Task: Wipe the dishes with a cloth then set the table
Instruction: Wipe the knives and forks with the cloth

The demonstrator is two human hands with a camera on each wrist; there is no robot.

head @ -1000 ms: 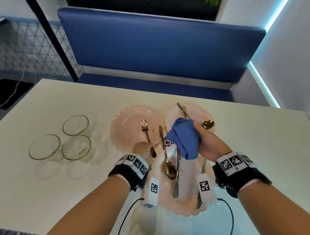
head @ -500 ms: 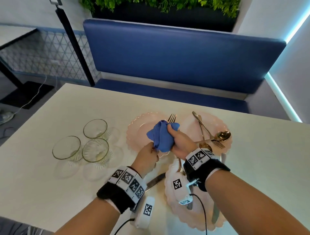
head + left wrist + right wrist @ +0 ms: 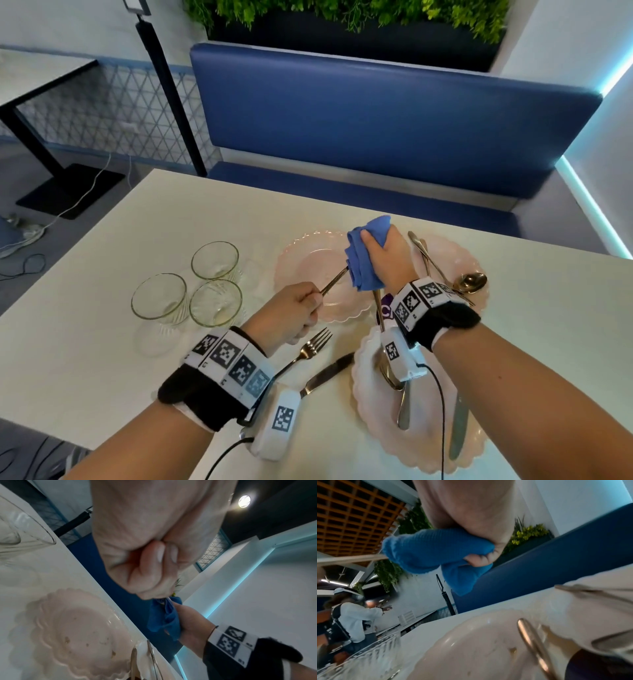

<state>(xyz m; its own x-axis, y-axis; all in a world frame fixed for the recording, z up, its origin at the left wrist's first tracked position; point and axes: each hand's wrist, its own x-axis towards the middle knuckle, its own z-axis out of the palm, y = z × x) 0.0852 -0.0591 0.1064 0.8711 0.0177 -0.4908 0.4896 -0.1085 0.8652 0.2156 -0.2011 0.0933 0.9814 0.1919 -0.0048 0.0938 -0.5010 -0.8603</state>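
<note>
My left hand (image 3: 310, 305) grips the handle of a metal fork (image 3: 333, 281) held over the far left pink plate (image 3: 301, 253). My right hand (image 3: 380, 250) squeezes a bunched blue cloth (image 3: 361, 260) around the fork's head, which is hidden inside. In the left wrist view the left hand (image 3: 154, 566) is a fist, with the blue cloth (image 3: 163, 618) just past it. The right wrist view shows the blue cloth (image 3: 428, 553) with the fork handle (image 3: 359, 559) sticking out to the left.
Three glass bowls (image 3: 191, 291) stand on the left of the white table (image 3: 85, 342). A second fork (image 3: 310, 349) and a knife (image 3: 327, 375) lie on the table by my left wrist. The near pink plate (image 3: 373, 425) and far right plate (image 3: 459, 253) hold more cutlery.
My left hand has lifted the fork off the plate. My right hand has wrapped the cloth round it and slid it up over the tines.
</note>
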